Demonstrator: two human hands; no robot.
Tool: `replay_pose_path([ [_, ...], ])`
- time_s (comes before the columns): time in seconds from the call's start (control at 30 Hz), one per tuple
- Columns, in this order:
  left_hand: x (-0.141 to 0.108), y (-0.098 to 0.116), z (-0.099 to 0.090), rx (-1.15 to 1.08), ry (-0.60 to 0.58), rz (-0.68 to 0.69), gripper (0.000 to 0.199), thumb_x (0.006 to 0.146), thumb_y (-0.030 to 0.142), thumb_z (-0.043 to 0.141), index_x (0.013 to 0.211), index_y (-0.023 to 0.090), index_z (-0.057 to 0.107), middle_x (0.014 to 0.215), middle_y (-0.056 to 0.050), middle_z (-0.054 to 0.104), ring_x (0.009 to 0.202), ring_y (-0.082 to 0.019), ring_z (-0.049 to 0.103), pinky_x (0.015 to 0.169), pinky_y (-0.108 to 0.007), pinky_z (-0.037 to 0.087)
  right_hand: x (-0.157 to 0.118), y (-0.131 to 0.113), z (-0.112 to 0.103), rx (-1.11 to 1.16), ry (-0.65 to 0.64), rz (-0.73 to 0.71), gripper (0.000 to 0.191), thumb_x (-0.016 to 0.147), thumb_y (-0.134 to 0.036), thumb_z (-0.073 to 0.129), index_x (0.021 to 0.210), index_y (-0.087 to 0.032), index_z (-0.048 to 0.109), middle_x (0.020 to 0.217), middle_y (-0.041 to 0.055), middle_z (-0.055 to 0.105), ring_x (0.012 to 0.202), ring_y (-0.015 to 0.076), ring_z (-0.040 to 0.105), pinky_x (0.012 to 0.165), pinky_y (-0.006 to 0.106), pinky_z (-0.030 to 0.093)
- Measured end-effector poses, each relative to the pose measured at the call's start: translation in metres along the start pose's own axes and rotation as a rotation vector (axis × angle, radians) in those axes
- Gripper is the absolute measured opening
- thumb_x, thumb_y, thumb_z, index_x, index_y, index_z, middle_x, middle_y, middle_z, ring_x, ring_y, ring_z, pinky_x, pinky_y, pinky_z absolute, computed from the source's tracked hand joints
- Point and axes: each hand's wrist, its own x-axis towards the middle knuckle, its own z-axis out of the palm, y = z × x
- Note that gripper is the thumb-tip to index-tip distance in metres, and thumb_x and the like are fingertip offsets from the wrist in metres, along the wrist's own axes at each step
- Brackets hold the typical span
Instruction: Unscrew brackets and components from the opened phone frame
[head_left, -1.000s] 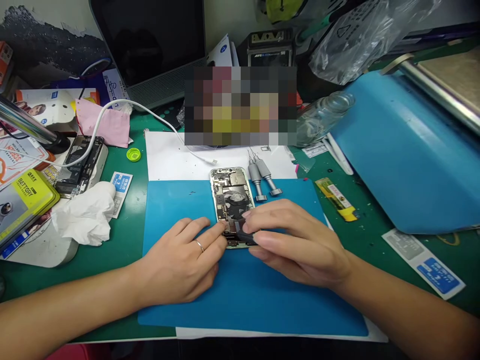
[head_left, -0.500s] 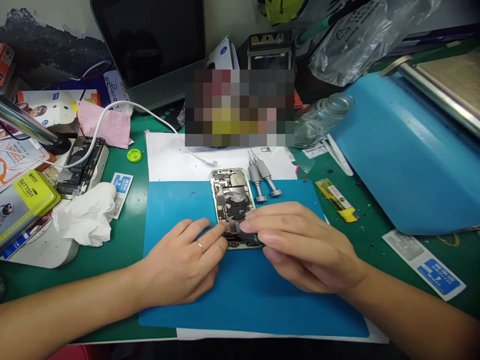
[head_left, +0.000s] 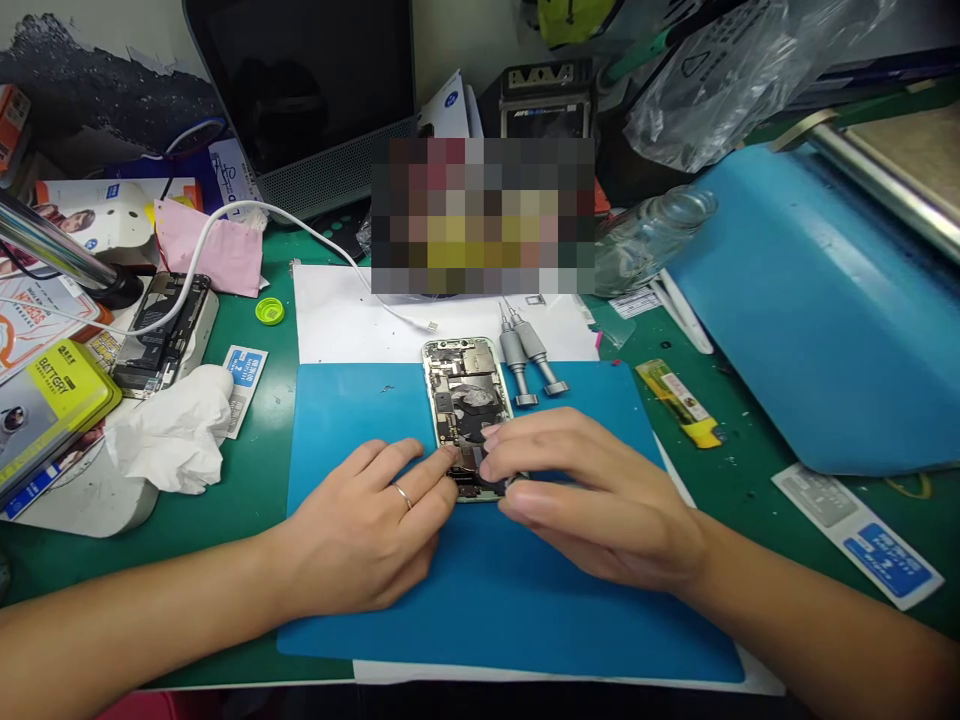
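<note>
While the opened, pale-framed smartphone with dark and silvery inner parts is laid across the far edge of the flat blue mat onto the white paper sheet, its lower left edge is touched by the bent fingers of the left hand, though whether it is pinched cannot be told. Its lower right corner is partly covered by the right hand, whose fingertips and thumb are narrowly parted, and whether anything is held between them cannot be told; just beside the phone's upper right edge, two slim grey screwdrivers are placed.
</note>
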Motion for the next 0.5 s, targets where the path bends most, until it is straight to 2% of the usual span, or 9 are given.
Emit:
replay_pose_path([
  [0.1, -0.0002, -0.0001, -0.0004, -0.004, -0.003, 0.001, 0.033, 0.095, 0.022, 0.05, 0.123, 0.007, 0.06, 0.142, -0.017, 0.058, 0.119, -0.031, 0.054, 0.091, -0.043, 0.051, -0.0001, 0.0007, 0.0004, 0.009, 0.012, 0.015, 0.023, 0.091, -0.011, 0.057, 0.112, -0.02, 0.057, 0.091, 0.0069, 0.072, 0.093, 0.0178, 0.07, 0.08, 0.036, 0.063],
  [0.23, -0.001, -0.0001, -0.0008, -0.01, -0.016, 0.002, 0.033, 0.095, 0.022, 0.051, 0.123, 0.007, 0.059, 0.142, -0.018, 0.057, 0.12, -0.031, 0.054, 0.092, -0.043, 0.05, -0.0009, 0.0, 0.0012, 0.088, -0.01, 0.01, 0.042, 0.089, -0.004, 0.052, 0.128, -0.018, 0.051, 0.102, 0.01, 0.074, 0.103, 0.0174, 0.071, 0.09, 0.039, 0.062],
  [0.4, -0.0003, 0.0001, -0.0004, -0.009, 0.006, 0.002, 0.032, 0.095, 0.022, 0.05, 0.122, 0.007, 0.06, 0.142, -0.017, 0.057, 0.119, -0.032, 0.053, 0.093, -0.043, 0.049, -0.0012, 0.0008, 0.0029, 0.042, 0.018, 0.043, 0.03, 0.09, -0.009, 0.058, 0.117, -0.022, 0.058, 0.091, 0.0055, 0.071, 0.092, 0.0168, 0.07, 0.082, 0.036, 0.063],
  [0.5, 0.0004, 0.0, -0.0002, -0.011, 0.003, 0.002, 0.032, 0.096, 0.022, 0.05, 0.122, 0.007, 0.06, 0.142, -0.017, 0.057, 0.118, -0.031, 0.054, 0.091, -0.042, 0.049, -0.0006, 0.0013, 0.0027, 0.071, 0.013, 0.03, 0.038, 0.091, -0.009, 0.055, 0.128, -0.02, 0.051, 0.1, 0.0088, 0.073, 0.101, 0.0179, 0.071, 0.087, 0.038, 0.063],
])
